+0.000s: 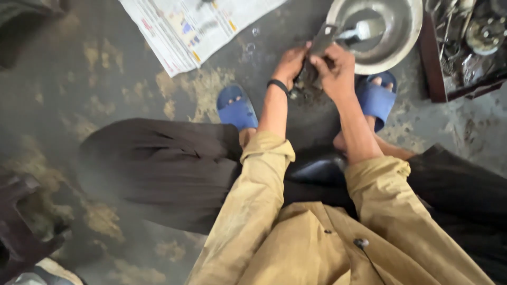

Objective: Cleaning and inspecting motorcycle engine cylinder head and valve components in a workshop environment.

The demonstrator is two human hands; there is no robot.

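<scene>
My left hand (289, 65) and my right hand (335, 67) meet above the floor, both closed around a dark, greasy metal part (318, 46) that sticks up between them. A black band sits on my left wrist. The part's lower end is hidden by my fingers. Just behind the hands stands a round metal basin (406, 37) with a paintbrush (359, 32) lying in it. My feet in blue sandals (236, 108) rest on the floor on either side of the hands.
A spread newspaper (190, 26) lies on the stained concrete floor at the upper left. A dark wooden tray (465, 47) of small metal parts and tools sits at the upper right. A dark object edges in at the lower left.
</scene>
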